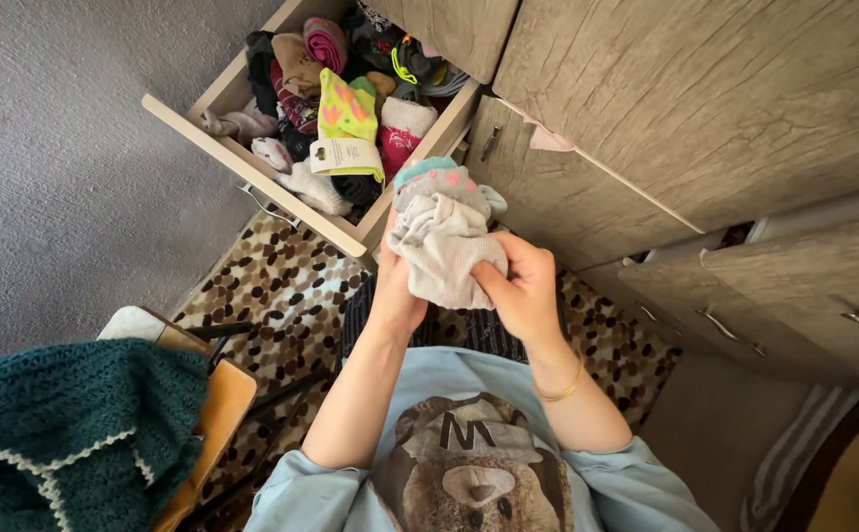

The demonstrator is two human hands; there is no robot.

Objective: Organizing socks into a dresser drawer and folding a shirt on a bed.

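Both my hands hold a bundle of grey socks (444, 236) with pink dots and a teal cuff, in front of my chest. My left hand (395, 291) grips the bundle from the left and underneath. My right hand (520, 291) pinches its lower right edge with thumb and fingers. Just beyond the bundle an open wooden drawer (252, 172) is pulled out, packed with several rolled socks, among them a neon yellow-green pair with a paper label (347, 123).
A wooden dresser (705, 108) with metal handles runs along the right. A brown-spotted rug (281, 286) lies below. At the lower left a chair (217, 404) carries a dark green knitted blanket (65, 433). Grey carpet fills the left.
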